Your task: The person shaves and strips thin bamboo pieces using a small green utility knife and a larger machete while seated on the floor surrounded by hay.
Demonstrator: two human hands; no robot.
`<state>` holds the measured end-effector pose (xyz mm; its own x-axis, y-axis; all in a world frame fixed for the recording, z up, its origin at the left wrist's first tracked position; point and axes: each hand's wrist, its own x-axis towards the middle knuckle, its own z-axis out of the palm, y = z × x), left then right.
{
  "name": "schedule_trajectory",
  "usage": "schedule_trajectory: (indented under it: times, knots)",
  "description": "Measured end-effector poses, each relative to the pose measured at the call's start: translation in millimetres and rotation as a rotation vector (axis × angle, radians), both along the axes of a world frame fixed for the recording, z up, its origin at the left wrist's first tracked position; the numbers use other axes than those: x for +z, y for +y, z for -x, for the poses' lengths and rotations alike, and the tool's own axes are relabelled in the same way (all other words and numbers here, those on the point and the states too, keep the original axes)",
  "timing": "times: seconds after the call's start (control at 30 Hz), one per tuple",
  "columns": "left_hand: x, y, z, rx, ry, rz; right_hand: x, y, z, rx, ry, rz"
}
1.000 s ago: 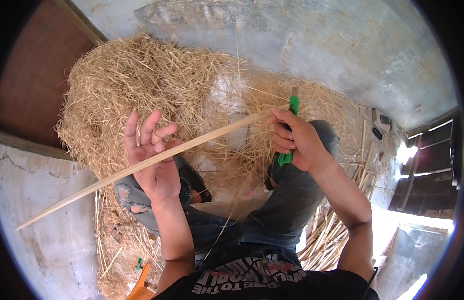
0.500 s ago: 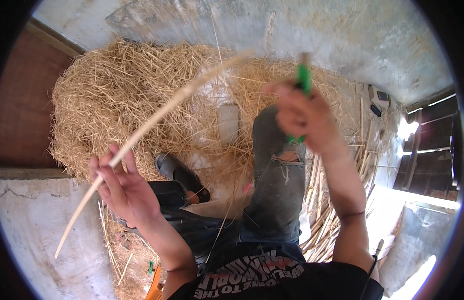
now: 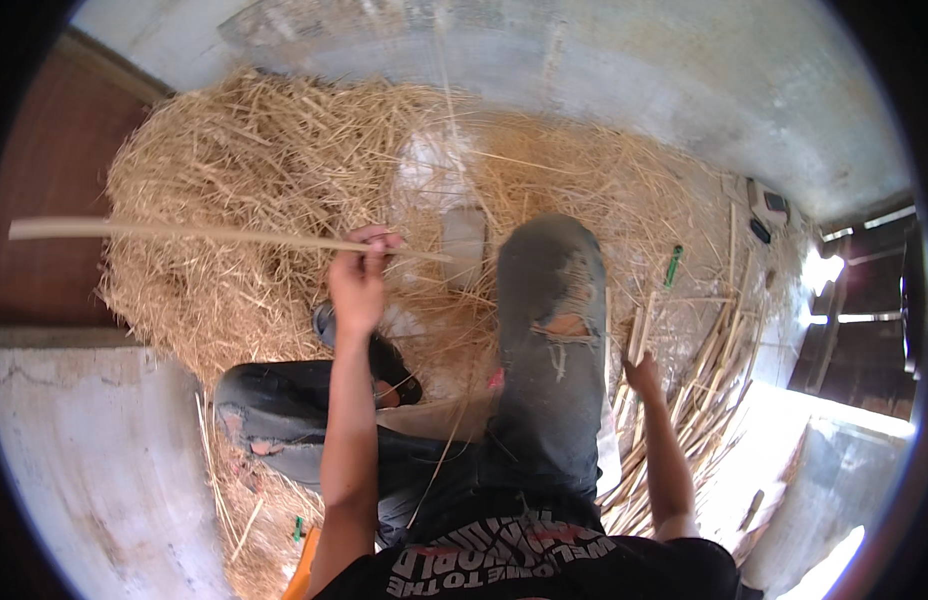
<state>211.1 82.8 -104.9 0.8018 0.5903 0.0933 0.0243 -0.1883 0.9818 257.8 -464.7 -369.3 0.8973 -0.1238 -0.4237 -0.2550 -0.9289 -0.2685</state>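
Note:
A long, pale bamboo strip (image 3: 224, 234) lies almost level across the left side, above the pile of shavings. Near its thin right end, my left hand (image 3: 359, 285) pinches it between closed fingers. My right hand (image 3: 642, 378) is low beside my right knee, at the near edge of a bundle of pale strips (image 3: 699, 400). Its fingers are small and partly hidden, so I cannot tell whether they grip a strip. A green-handled tool (image 3: 674, 266), which looks like a knife, rests on the floor beyond that hand.
A big heap of straw-like shavings (image 3: 234, 190) spreads along the grey wall (image 3: 624, 80). My bent right knee (image 3: 554, 260) stands between my hands. A small dark device (image 3: 759, 231) is at the far right, and an orange object (image 3: 302, 570) shows at the lower left.
My right hand has let go of the green-handled tool, now on the floor, and dropped toward the bundle. My left hand moved right and away from me, and the strip swung to point left.

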Motion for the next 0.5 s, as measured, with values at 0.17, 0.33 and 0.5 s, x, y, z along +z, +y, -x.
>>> schedule_trajectory:
  times: [0.17,0.33,0.5]
  knots:
    - [-39,-7,-14,-0.064,0.051,-0.187,74,51,-27,-0.257,-0.231,-0.455]
    - [-108,-7,-2,-0.038,0.223,-0.287,280,170,-97,-0.001,-0.753,-0.896]
    - [-135,-28,2,-0.046,0.320,-0.203,424,294,-51,0.535,-0.580,-1.077]
